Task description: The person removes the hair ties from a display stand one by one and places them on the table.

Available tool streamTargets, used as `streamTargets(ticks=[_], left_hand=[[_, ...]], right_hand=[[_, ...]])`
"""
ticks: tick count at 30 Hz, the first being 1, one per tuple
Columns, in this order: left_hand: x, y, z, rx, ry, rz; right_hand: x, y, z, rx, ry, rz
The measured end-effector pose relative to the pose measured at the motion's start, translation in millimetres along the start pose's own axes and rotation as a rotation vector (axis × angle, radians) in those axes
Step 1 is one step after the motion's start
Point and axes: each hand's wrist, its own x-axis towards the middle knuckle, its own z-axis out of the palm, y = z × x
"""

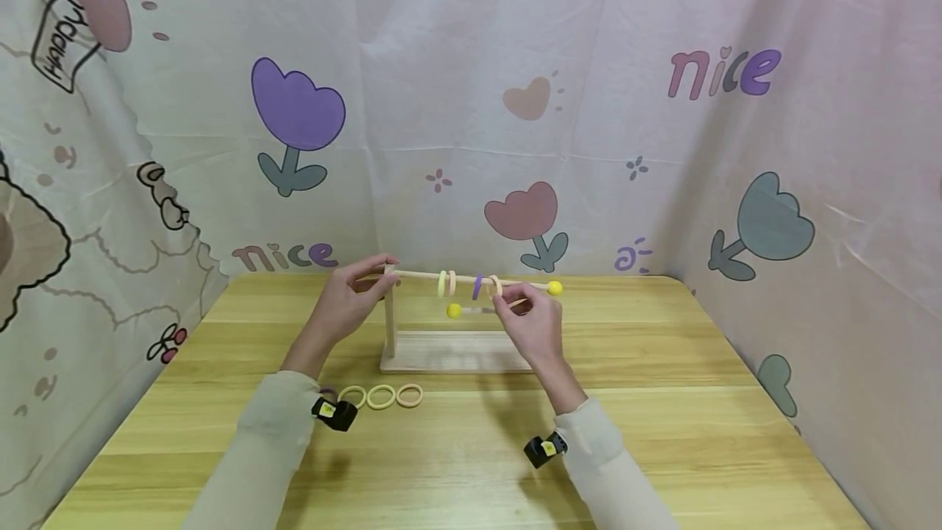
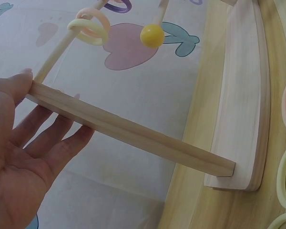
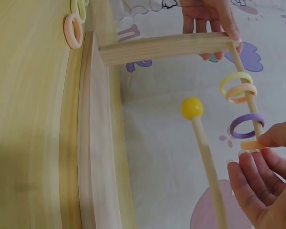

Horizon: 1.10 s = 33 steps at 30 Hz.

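Observation:
A wooden stand has a base (image 1: 456, 354), an upright post (image 2: 133, 131) and a top rod (image 1: 418, 274) tipped with a yellow ball (image 1: 555, 288). My left hand (image 1: 344, 303) holds the upper end of the post, thumb at the top corner and fingers behind. My right hand (image 1: 536, 325) pinches a peach ring (image 3: 251, 145) that is around the top rod. Farther left on that rod hang a purple ring (image 3: 248, 125), another peach ring (image 3: 241, 93) and a pale yellow ring (image 3: 229, 82). The right hand partly hides the stand's right side.
A lower rod (image 3: 209, 167) with a yellow ball (image 1: 454, 311) points left beneath the top one. On the table (image 1: 441, 464), in front of the base, lie a peach ring (image 1: 409, 396), two pale yellow rings (image 1: 381, 397) and a partly hidden purple ring (image 1: 328, 392). A printed cloth hangs behind.

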Motion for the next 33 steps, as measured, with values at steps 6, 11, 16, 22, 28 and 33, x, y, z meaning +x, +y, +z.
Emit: streamTargets(ticks=[6,11,16,22,28,33], left_hand=[[1.1,0.5,0.0,0.018,0.000,-0.010],[1.8,1.2,0.2,0.028,0.001,-0.010],[1.3,2.7,0.0,0.034,0.000,-0.007],[0.4,3.2,0.1,0.023,-0.001,-0.005],[-0.6,3.0,0.4,0.011,-0.001,-0.002],[-1.2,2.5,0.5,0.006,-0.001,0.003]], right_hand=[[1.1,4.6,-5.9,0.003,0.019,-0.005],[1.8,8.8,-11.3,0.002,0.025,0.001],[2.0,10.7,-12.9,0.005,0.032,0.017],[2.4,10.4,-7.8,0.006,0.053,0.016],[1.4,7.9,-1.8,-0.028,0.091,0.007],[1.7,7.5,3.3,-0.027,0.120,0.002]])
